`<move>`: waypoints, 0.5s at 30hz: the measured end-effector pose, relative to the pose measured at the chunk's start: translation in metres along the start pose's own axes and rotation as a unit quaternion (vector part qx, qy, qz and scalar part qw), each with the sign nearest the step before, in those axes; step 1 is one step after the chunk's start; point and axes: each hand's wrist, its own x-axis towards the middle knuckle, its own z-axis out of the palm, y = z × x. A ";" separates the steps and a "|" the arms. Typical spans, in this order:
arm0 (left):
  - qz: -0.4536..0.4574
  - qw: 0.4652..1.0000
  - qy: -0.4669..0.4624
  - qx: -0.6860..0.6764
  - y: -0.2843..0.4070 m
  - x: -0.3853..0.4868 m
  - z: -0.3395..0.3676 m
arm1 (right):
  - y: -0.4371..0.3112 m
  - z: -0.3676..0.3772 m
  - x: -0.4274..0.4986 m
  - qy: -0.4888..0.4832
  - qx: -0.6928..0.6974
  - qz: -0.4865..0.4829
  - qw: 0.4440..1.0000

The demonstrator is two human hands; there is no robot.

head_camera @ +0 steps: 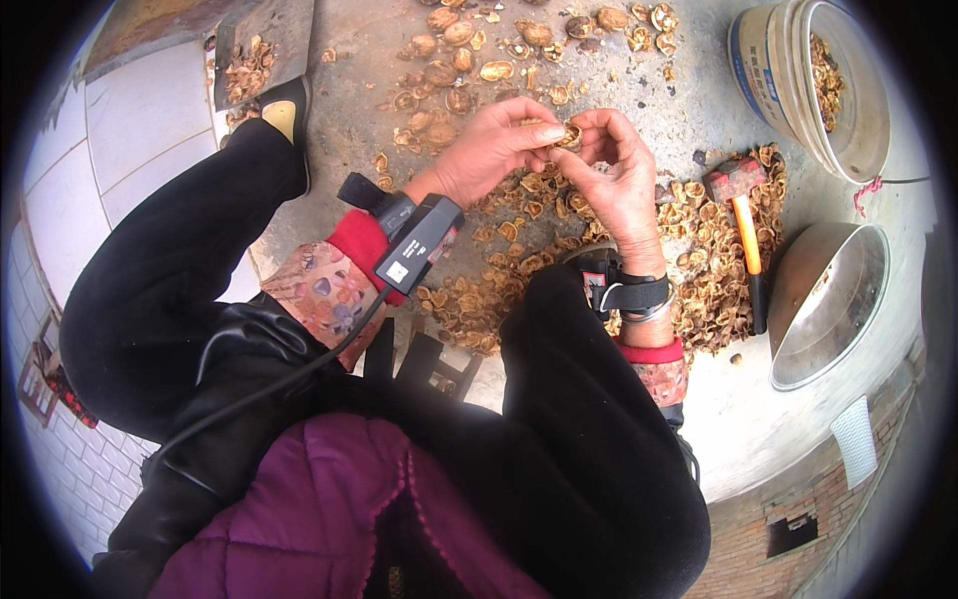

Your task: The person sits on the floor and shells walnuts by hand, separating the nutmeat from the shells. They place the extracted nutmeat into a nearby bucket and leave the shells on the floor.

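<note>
Over the concrete floor, my two hands meet at a cracked walnut (572, 136). My left hand (490, 150) pinches it from the left, thumb stretched along it. On the other side, the thumb and fingertips of my right hand (620, 176) grip the same nut. The fingers hide much of it, so how much kernel is inside I cannot tell. Whole and cracked walnuts (458, 34) lie scattered on the floor beyond my hands. Beneath my hands and to the right spreads a heap of broken walnut shells (707, 258).
A hammer (745, 224) with an orange and black handle rests on the shells. At the right are a plastic bucket (778, 90) partly filled with walnut pieces and a tilted metal pot (812, 307). A dustpan-like metal sheet (288, 45) by my left shoe (288, 112) holds shells.
</note>
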 end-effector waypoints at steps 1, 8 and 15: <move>0.001 1.000 -0.006 0.021 0.001 0.000 -0.001 | -0.001 0.000 0.000 0.006 -0.034 -0.009 0.999; -0.015 1.000 0.026 -0.003 0.002 -0.001 0.002 | -0.005 0.001 -0.001 0.011 -0.065 0.005 0.998; -0.044 0.999 0.008 -0.028 0.002 0.000 -0.002 | -0.005 -0.007 0.000 0.014 -0.020 0.016 1.000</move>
